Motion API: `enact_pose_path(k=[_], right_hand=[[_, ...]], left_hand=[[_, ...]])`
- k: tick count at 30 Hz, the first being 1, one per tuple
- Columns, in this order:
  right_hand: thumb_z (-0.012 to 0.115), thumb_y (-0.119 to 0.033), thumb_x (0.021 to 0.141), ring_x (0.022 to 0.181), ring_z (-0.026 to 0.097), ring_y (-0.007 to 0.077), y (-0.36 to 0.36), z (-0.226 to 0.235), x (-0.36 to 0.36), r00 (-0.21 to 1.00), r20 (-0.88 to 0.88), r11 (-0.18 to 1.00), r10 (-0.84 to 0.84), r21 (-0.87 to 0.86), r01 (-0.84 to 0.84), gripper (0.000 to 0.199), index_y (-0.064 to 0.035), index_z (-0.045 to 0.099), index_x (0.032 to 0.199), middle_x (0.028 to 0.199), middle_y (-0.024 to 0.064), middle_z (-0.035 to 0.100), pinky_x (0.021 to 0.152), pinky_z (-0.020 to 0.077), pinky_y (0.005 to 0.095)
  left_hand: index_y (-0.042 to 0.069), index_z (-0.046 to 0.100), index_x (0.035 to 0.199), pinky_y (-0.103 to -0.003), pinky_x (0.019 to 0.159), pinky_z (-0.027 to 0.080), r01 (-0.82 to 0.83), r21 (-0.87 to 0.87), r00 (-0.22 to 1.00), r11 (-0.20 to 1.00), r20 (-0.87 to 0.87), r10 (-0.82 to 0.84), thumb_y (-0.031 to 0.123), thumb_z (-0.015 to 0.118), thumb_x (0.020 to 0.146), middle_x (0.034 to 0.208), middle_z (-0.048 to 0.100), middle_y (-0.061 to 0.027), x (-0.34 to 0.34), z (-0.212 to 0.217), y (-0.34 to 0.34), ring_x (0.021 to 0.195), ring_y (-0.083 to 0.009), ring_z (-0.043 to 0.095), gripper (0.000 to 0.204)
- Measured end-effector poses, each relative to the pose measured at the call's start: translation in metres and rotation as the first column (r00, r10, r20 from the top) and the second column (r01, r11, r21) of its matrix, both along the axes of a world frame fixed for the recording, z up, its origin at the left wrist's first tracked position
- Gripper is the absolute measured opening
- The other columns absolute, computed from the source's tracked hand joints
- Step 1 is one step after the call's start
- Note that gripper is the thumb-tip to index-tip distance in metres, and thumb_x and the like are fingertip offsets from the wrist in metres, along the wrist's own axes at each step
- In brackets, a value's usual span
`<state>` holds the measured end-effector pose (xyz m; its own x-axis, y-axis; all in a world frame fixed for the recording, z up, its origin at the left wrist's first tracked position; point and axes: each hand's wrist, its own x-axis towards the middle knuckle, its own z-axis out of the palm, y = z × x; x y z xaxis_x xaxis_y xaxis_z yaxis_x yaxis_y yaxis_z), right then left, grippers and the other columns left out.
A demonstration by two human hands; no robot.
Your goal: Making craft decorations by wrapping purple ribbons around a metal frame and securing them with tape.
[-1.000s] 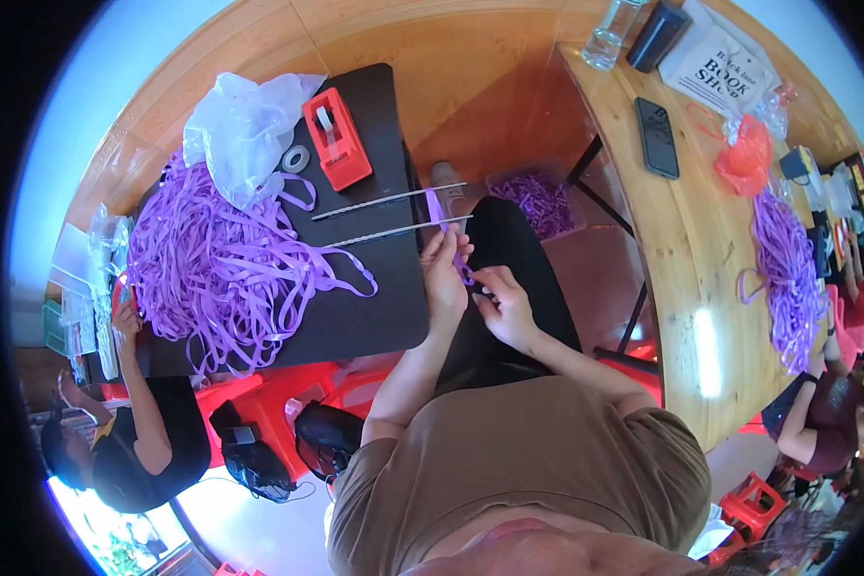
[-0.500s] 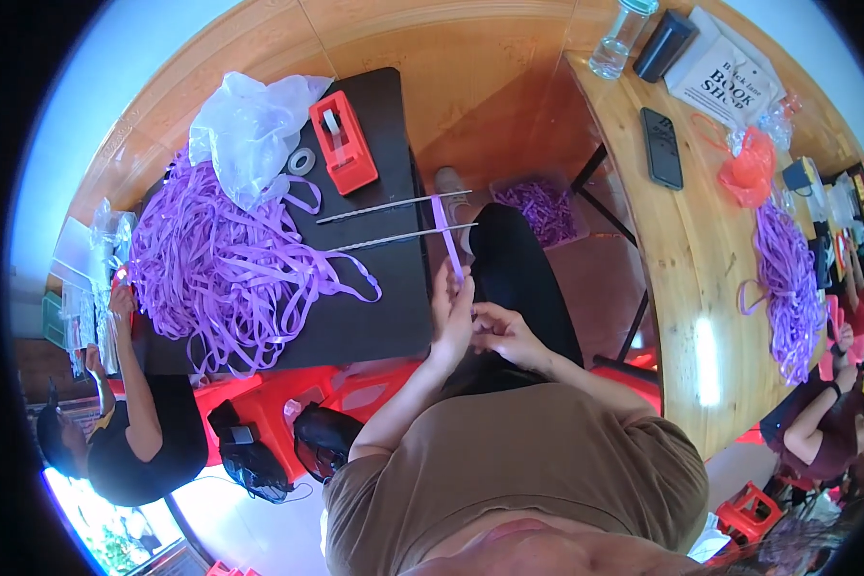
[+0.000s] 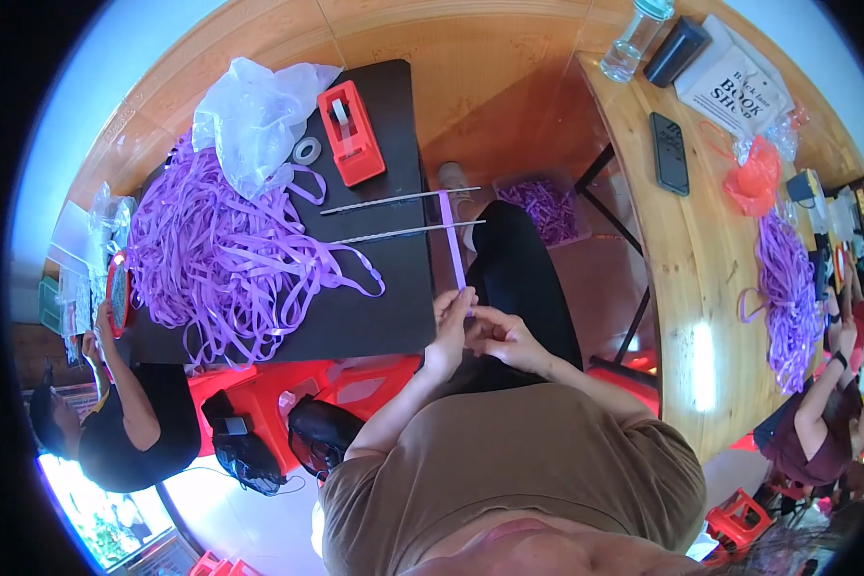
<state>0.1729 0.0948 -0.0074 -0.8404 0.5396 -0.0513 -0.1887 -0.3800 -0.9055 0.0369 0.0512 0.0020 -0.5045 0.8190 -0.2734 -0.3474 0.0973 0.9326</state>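
We held one flat purple ribbon strip (image 3: 454, 245) taut. Our left hand (image 3: 448, 326) and right hand (image 3: 500, 336) both pinched its near end, each grip clenched on the strip, at the near right corner of the black tabletop (image 3: 374, 307). The strip ran away from us across two thin metal rods (image 3: 398, 216) lying on the tabletop. A loose heap of purple ribbons (image 3: 216, 254) lay to the left, a red tape dispenser (image 3: 351, 132) beyond the rods.

A white printed bag (image 3: 734, 84) and dark phone screen (image 3: 669, 152) lie on the wooden table (image 3: 686, 288).
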Motion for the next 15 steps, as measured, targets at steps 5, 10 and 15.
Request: enact_pose_path(k=[5, 10, 15], right_hand=[[0.057, 0.006, 0.084, 0.078, 0.059, 0.0109, 0.004, 0.005, 0.000, 0.981, 0.077, 0.974, -0.177, 0.156, 0.163, 0.044, -0.0058, 0.053, 0.126, 0.089, 0.0075, 0.063, 0.070, 0.0479, 0.0240], [0.062, 0.009, 0.080, 0.068, 0.059, 0.0145, 0.041, 0.030, -0.012, 0.775, -0.108, 0.471, -0.623, 0.739, 0.482, 0.027, 0.0007, 0.062, 0.105, 0.080, 0.0091, 0.062, 0.059, 0.0471, 0.0254], [0.069, -0.004, 0.063, 0.067, 0.056, 0.0190, 0.080, 0.053, -0.036, 0.868, -0.318, -0.271, -0.381, 0.936, 0.224, 0.035, -0.0066, 0.067, 0.097, 0.089, 0.0086, 0.058, 0.053, 0.0420, 0.0296]], left_hand=[[0.001, 0.067, 0.094, -0.025, 0.079, 0.045, -0.002, 0.022, 1.000, 1.000, 0.007, 0.001, 0.018, 0.061, 0.091, 0.086, 0.066, -0.0061, -0.001, -0.002, -0.001, 0.081, -0.0113, 0.059, 0.018], [0.000, 0.066, 0.094, -0.024, 0.073, 0.047, -0.003, 0.025, 1.000, 1.000, 0.009, 0.003, 0.021, 0.060, 0.093, 0.084, 0.066, -0.0055, 0.000, 0.004, -0.002, 0.075, -0.0098, 0.059, 0.021], [-0.001, 0.065, 0.095, -0.023, 0.069, 0.046, 0.084, 0.007, 0.996, 0.996, -0.009, -0.084, 0.021, 0.058, 0.094, 0.083, 0.066, -0.0057, -0.003, 0.003, -0.011, 0.072, -0.0093, 0.059, 0.023]])
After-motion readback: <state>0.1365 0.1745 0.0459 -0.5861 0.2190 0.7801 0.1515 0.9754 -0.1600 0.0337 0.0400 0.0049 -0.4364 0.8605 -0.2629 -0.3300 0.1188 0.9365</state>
